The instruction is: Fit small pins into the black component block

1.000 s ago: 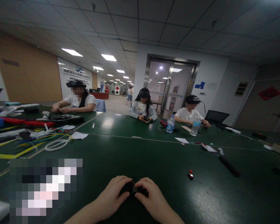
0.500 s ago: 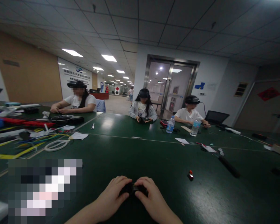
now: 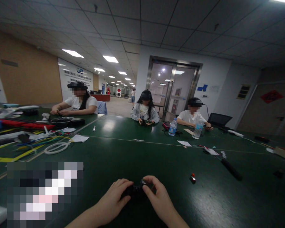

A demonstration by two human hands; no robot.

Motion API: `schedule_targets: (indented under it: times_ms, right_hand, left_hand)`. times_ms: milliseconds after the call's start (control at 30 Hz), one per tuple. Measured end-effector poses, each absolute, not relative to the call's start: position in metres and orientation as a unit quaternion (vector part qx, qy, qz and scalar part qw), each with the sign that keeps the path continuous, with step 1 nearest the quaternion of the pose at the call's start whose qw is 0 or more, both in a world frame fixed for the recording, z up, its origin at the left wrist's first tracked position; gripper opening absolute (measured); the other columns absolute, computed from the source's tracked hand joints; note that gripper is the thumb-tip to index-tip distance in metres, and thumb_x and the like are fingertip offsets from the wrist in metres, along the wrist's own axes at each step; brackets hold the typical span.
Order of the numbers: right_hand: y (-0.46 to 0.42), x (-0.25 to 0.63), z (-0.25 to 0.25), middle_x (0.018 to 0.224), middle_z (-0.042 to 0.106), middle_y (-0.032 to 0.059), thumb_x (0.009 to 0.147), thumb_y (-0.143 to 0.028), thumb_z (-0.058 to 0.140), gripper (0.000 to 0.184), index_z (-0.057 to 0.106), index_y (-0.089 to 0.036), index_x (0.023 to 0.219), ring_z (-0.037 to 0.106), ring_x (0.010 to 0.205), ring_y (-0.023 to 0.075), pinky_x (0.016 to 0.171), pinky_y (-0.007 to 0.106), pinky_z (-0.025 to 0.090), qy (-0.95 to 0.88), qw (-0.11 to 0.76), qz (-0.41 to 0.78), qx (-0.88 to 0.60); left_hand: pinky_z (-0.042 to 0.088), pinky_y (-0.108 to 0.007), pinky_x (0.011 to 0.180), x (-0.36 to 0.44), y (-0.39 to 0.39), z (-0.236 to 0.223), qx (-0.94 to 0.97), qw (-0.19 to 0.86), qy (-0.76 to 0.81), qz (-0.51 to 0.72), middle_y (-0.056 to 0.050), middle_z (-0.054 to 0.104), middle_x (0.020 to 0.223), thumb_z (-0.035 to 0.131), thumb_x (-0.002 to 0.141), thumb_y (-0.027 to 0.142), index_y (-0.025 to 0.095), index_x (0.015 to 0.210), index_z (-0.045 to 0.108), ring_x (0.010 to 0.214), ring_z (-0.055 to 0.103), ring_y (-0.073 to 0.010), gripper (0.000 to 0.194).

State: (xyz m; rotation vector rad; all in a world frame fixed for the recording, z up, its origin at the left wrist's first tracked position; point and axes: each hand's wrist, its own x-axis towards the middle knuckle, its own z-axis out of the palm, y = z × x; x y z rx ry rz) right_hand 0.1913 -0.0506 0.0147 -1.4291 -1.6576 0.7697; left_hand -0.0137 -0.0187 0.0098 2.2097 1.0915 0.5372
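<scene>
Low in the view, my left hand is closed around the left side of a black object, whose kind I cannot make out. The fingers hide much of it. My right hand is raised at its right end, thumb and index finger pinched on a small piece with a pale glint. Whether that piece is joined to the black object I cannot tell. Both hands are just above the dark green table. To the right of my right hand lies a small red and silver item.
A black-handled tool lies to the right. Two water bottles and paper scraps are farther back. At left are a coiled white tube, wires and a blurred-out patch. Three people sit across the table.
My right hand has lifted slightly up and to the right, from wrapping the black object to a pinch at its right end. My left hand stays nearly in place.
</scene>
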Motion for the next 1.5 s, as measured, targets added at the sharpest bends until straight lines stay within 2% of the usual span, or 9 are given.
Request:
schedule_targets:
  times_ms: [333,800,1000,1200,1500]
  right_hand:
    - [-0.048,0.200,0.021,0.101,0.061,0.0039,0.079,-0.037,0.048,0.032,0.055,-0.023,0.107,0.055,0.094,0.0208,0.081,0.032,0.041,-0.621,0.453,0.302,-0.564]
    - [-0.041,0.215,0.016,0.102,0.060,0.0057,0.078,-0.045,0.046,0.036,0.056,-0.022,0.104,0.055,0.094,0.0223,0.076,0.032,0.044,-0.533,0.516,0.293,-0.603]
    - [-0.039,0.220,0.013,0.102,0.060,0.0054,0.079,-0.044,0.045,0.034,0.055,-0.022,0.103,0.054,0.097,0.0223,0.080,0.033,0.044,-0.504,0.556,0.295,-0.591]
    - [-0.034,0.225,0.005,0.093,0.059,0.0048,0.078,-0.047,0.044,0.037,0.054,-0.022,0.103,0.055,0.084,0.0209,0.074,0.034,0.046,-0.475,0.585,0.277,-0.596]
    - [-0.034,0.227,0.007,0.086,0.056,0.0045,0.079,-0.052,0.039,0.042,0.052,-0.022,0.105,0.054,0.074,0.0199,0.068,0.034,0.045,-0.454,0.583,0.260,-0.622]
  left_hand:
    - [0.031,-0.035,0.101,-0.014,-0.015,0.002,0.829,0.303,0.419,0.211,-0.003,0.048,0.124,0.048,0.080,0.026,0.025,0.121,0.048,0.114,0.043,-0.0200,0.041]
    - [0.032,-0.035,0.101,-0.016,-0.019,0.012,0.821,0.318,0.430,0.197,-0.003,0.047,0.125,0.048,0.082,0.029,0.026,0.122,0.047,0.115,0.042,-0.0199,0.041]
    - [0.032,-0.034,0.101,-0.015,-0.017,0.010,0.821,0.314,0.431,0.205,-0.003,0.048,0.125,0.047,0.082,0.030,0.025,0.122,0.046,0.115,0.043,-0.0205,0.040]
    - [0.031,-0.033,0.101,-0.015,-0.016,0.008,0.827,0.303,0.430,0.200,-0.003,0.047,0.126,0.046,0.083,0.029,0.024,0.122,0.046,0.116,0.042,-0.0199,0.040]
    - [0.032,-0.034,0.101,-0.017,-0.018,0.010,0.822,0.318,0.428,0.200,-0.003,0.046,0.126,0.046,0.083,0.031,0.025,0.123,0.045,0.116,0.042,-0.0189,0.040]
